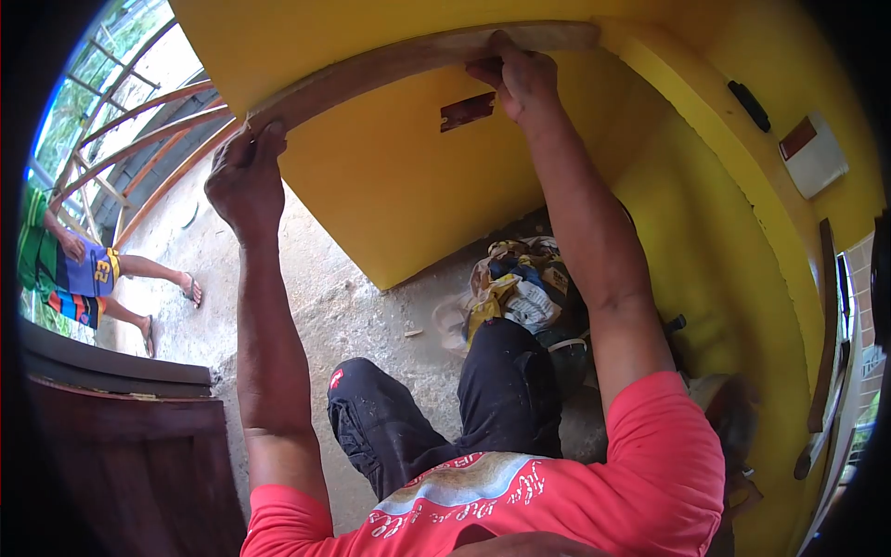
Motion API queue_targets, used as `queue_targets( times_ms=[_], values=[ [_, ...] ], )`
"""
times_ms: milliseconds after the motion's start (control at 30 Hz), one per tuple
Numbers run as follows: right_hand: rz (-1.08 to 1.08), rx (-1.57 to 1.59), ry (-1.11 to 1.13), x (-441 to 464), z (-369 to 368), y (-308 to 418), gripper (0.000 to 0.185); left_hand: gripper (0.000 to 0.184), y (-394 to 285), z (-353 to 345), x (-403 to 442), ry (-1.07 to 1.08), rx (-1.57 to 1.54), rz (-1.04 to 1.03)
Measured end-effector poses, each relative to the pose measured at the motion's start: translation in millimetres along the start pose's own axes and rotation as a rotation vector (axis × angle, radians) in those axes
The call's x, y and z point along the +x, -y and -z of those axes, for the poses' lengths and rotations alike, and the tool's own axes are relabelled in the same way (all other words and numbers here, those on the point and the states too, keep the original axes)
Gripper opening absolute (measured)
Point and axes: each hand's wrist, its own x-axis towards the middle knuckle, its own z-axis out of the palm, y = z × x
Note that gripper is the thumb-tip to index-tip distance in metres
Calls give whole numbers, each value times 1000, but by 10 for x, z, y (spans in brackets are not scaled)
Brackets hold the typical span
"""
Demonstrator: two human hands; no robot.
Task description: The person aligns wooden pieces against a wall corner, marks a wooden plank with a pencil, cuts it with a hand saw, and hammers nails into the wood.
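Note:
A long, narrow wooden strip [371, 79] lies along the yellow wall [371, 186], looking curved through the wide lens. My left hand [249, 181] is closed on its left end, near the wall's outer edge, with the thumb against the strip's face. Farther right, my right hand [520, 79] grips the strip with bent fingers at its lower edge. Just below the strip, beside my right hand, a dark red rectangular patch [467, 112] shows on the wall.
A heap of bags and cloths [520, 288] lies on the concrete floor [316, 269] at the wall's foot. A dark wooden door [139, 455] stands lower left. Another person [83, 269] is outside at left, near wooden framing [148, 167]. A white paper [814, 158] hangs at right.

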Motion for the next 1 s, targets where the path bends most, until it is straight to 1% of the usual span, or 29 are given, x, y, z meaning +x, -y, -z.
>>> queue_targets(
  times_ms=[33,100,133,167,200,267,300,367,400,467,500,533,600,700,800,833,933,967,1000],
  values=[
    [-51,38,-27,-10,1,15,30,34,-15,12,-24,3,7,3],
    [-148,115,-81,-118,-42,134,33,34,-36,38,-137,-42,79,-92],
    [-136,53,-73,-138,-37,123,35,34,-50,67,-204,-68,113,-140],
    [-125,-9,-67,-158,-17,82,36,33,-113,96,-316,-65,36,-52],
    [-114,-72,-62,-187,12,64,38,32,-36,121,-416,-39,-64,-73],
    [-120,173,138,-310,91,101,38,24,15,83,-549,-81,-878,224],
    [-125,293,238,-375,131,107,39,23,108,104,-593,-63,-911,258],
    [-17,511,399,-454,189,40,36,21,279,183,-596,-24,-976,325],
    [39,618,482,-470,195,9,35,22,276,171,-612,-37,-904,230],
    [124,679,268,-485,74,-58,33,24,204,158,-614,-63,-757,40],
    [169,709,159,-487,7,-93,32,27,181,156,-576,-58,-863,38],
    [174,730,118,-477,-35,-109,31,28,147,137,-543,-130,-817,-16],
    [180,772,33,-469,-91,-149,28,28,18,198,-499,-153,-692,166],
    [148,828,40,-408,-109,-244,26,27,199,228,-433,17,-689,427],
    [44,634,48,-358,-85,-258,22,25,270,157,-423,-11,-664,307],
    [-2,471,11,-331,-57,-250,18,24,265,160,-405,-3,-469,239],
    [-25,317,47,-216,21,-205,15,24,133,144,-321,-36,-205,116],
    [-10,310,18,-199,22,-190,15,24,-1,145,-305,-31,-168,164],
    [5,303,-12,-183,6,-184,15,23,0,126,-291,-33,-152,139]
  ],
)
